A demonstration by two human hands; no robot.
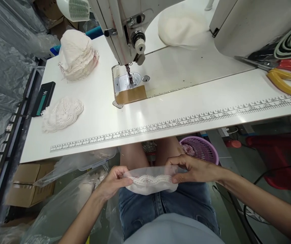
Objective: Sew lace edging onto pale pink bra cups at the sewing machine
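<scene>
A sheer white fabric piece with a lace strip is stretched between my two hands above my lap, in front of the table edge. My left hand pinches its left end between thumb and fingers. At the other end my right hand grips the fabric, thumb in front. Beyond the edge stands a sewing machine, its needle and presser foot over the metal plate. On the table's left lie a lace piece and a stack of white fabric pieces.
Scissors with red and yellow handles lie at the right. A printed ruler runs along the table's front. A dark phone-like case sits at left, cream fabric behind the machine, a purple basket below.
</scene>
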